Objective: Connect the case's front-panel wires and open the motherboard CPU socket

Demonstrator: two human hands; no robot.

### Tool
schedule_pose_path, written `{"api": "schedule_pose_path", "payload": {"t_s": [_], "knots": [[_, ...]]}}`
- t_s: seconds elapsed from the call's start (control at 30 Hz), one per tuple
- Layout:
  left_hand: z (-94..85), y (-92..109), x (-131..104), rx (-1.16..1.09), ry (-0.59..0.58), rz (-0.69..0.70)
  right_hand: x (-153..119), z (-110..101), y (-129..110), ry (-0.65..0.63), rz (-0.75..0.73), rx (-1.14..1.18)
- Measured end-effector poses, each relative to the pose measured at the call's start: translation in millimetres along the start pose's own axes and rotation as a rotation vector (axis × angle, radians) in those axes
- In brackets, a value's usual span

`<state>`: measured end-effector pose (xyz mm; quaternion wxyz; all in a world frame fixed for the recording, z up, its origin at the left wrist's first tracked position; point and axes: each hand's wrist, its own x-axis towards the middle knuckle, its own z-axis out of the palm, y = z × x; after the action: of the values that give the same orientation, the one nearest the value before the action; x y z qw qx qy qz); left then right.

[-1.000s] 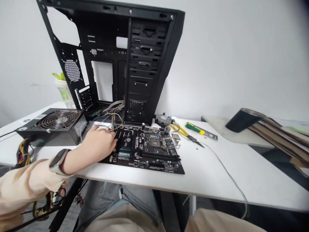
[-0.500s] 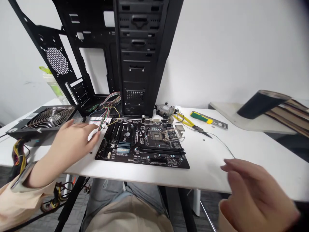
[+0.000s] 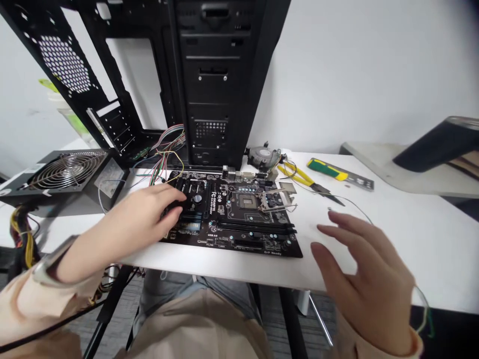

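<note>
A black Gigabyte motherboard (image 3: 243,232) lies flat near the table's front edge, its CPU socket bracket raised. My left hand (image 3: 145,212) is over the board's left side, thumb and fingers apart around the expansion slots; I see nothing held, and contact with the board is unclear. Off the board's right edge hovers my right hand (image 3: 368,276), fingers spread and holding nothing. Thin coloured wires (image 3: 159,167) from the computer case (image 3: 220,94) lie just behind my left hand.
A power supply (image 3: 75,174) sits at the left. Behind the board's right side are a CPU cooler fan (image 3: 264,157), yellow-handled pliers (image 3: 299,174), a green-and-yellow handled tool (image 3: 327,169) and a metal plate (image 3: 361,181). A dark cylinder (image 3: 430,144) leans on a pale tray-like surface (image 3: 370,154).
My left hand has let go of the wires and moved right over the motherboard. My right hand has come left towards the board, its fingers spreading. The view has shifted downward.
</note>
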<state>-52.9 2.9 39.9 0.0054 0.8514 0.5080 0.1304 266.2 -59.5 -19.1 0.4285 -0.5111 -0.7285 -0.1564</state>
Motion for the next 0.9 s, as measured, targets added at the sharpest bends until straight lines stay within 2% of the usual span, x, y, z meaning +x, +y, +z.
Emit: {"api": "schedule_pose_path", "payload": {"t_s": [0.1,0.17,0.2,0.3,0.4,0.5,0.6,0.7,0.8,0.9], "knots": [[-3.5,-9,39,0.049,-0.334,-0.008,37,-18,-13,-0.049,-0.143,0.040],[-0.8,-14,59,0.056,-0.440,-0.027,63,-21,-22,-0.147,-0.274,0.121],[1.5,-16,66,0.035,-0.446,-0.047,76,-18,-27,-0.202,-0.384,0.194],[9.3,-22,78,-0.057,-0.504,-0.067,108,8,-37,-0.437,-0.521,0.263],[15.6,-28,80,-0.162,-0.572,-0.058,128,53,-44,-0.612,-0.557,0.318],[20.2,-33,78,-0.204,-0.557,-0.045,134,94,-48,-0.772,-0.559,0.336],[23.1,-36,74,-0.195,-0.494,-0.014,129,112,-46,-0.908,-0.540,0.337],[24.3,-36,68,-0.187,-0.429,0.013,119,106,-37,-0.905,-0.522,0.379],[24.9,-33,63,-0.173,-0.388,0.013,107,94,-28,-0.822,-0.498,0.439],[24.8,-30,61,-0.156,-0.372,0.001,92,92,-27,-0.718,-0.496,0.441]]}}
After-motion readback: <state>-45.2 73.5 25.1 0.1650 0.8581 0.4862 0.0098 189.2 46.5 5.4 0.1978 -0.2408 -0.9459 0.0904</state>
